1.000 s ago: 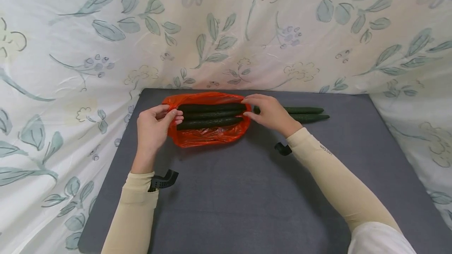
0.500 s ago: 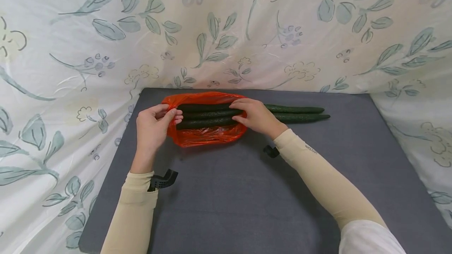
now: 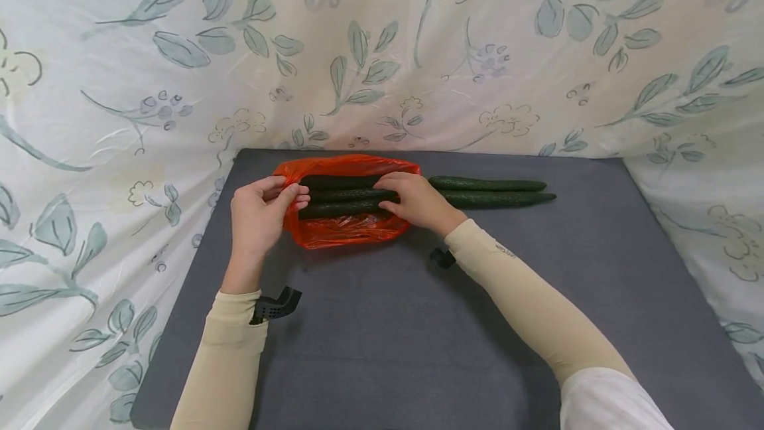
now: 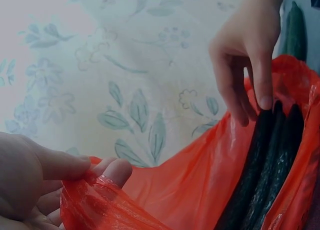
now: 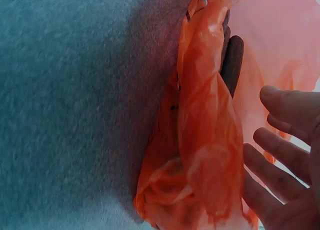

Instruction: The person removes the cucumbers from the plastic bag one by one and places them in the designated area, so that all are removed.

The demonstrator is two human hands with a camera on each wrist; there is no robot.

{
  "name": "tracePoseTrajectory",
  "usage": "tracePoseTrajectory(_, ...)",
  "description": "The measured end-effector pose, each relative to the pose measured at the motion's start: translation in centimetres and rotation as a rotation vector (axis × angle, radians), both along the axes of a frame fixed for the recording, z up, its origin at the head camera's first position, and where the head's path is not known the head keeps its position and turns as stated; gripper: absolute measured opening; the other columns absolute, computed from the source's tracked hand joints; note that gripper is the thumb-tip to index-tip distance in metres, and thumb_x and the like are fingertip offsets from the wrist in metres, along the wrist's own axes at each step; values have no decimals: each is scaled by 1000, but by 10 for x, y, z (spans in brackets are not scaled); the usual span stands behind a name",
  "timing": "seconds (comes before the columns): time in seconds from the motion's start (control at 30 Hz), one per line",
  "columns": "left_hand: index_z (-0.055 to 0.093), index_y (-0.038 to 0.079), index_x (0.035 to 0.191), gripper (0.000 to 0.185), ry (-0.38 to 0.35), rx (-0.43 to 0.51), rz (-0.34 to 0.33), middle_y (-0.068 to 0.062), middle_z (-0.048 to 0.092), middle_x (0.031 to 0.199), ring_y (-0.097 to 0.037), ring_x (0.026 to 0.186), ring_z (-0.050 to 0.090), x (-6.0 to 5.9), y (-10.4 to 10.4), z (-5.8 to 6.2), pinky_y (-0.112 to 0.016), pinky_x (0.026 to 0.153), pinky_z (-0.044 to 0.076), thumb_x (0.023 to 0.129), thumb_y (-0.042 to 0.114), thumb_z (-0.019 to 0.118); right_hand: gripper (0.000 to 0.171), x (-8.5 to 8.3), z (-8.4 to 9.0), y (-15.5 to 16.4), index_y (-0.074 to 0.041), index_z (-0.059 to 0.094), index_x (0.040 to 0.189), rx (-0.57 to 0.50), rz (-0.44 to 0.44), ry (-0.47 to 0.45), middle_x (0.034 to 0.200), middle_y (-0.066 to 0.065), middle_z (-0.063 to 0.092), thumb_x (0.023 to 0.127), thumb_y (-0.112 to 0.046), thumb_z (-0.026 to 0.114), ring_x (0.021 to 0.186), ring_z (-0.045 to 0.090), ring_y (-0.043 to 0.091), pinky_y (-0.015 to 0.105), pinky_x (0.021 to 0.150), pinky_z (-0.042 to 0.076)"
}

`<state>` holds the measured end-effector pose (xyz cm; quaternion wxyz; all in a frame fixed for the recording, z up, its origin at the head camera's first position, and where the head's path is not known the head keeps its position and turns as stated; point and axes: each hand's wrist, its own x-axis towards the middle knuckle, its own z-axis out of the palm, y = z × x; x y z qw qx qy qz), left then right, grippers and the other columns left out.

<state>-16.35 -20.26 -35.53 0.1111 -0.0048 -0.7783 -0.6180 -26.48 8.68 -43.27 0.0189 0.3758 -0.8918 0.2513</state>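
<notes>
Left hand (image 3: 258, 212): centre-left of the head frame, thumb and fingers pinched together, forearm in beige sleeve. Right hand (image 3: 414, 200): frame centre, palm down, fingers extended leftward; sleeved forearm ran to lower right.

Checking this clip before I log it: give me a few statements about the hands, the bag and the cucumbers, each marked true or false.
1. The left hand pinches the edge of the orange bag. True.
2. The right hand grips a knife. False: its fingers lie on the cucumbers at the bag's mouth, and no knife is in view.
3. The cucumbers are wholly inside the bag. False: their far ends stick out on the gray mat to the right.
4. A flower-print cloth hangs behind the mat. True.
5. The bag stands upright. False: it lies on its side on the mat.
</notes>
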Motion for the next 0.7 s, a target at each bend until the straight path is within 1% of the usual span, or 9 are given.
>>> tracePoseTrajectory(0.33, 63, -7, 131, 41, 1, 7, 3, -25, 73, 101, -23, 80, 77, 5, 1, -1, -28, 74, 61, 96, 11, 73, 40, 0, -6, -13, -8, 68, 130, 20, 4, -24, 131, 7, 65, 93, -21, 78, 123, 59, 23, 41, 105, 51)
tracePoseTrajectory(0.5, 63, -7, 132, 42, 2, 2, 10, -25, 74, 101, -22, 79, 77, 6, 1, -3, -28, 74, 61, 96, 11, 73, 41, -1, -14, -15, -10, 68, 132, 67, -19, -55, 131, 6, 64, 94, -24, 76, 122, 58, 22, 40, 105, 50)
tracePoseTrajectory(0.7, 64, -6, 129, 39, 8, -6, 13, -24, 74, 101, -21, 79, 77, 8, 2, -4, -28, 74, 61, 96, 12, 72, 44, -1, -20, -15, -10, 67, 134, 120, -20, -71, 132, 7, 64, 94, -26, 77, 123, 58, 24, 42, 106, 50)
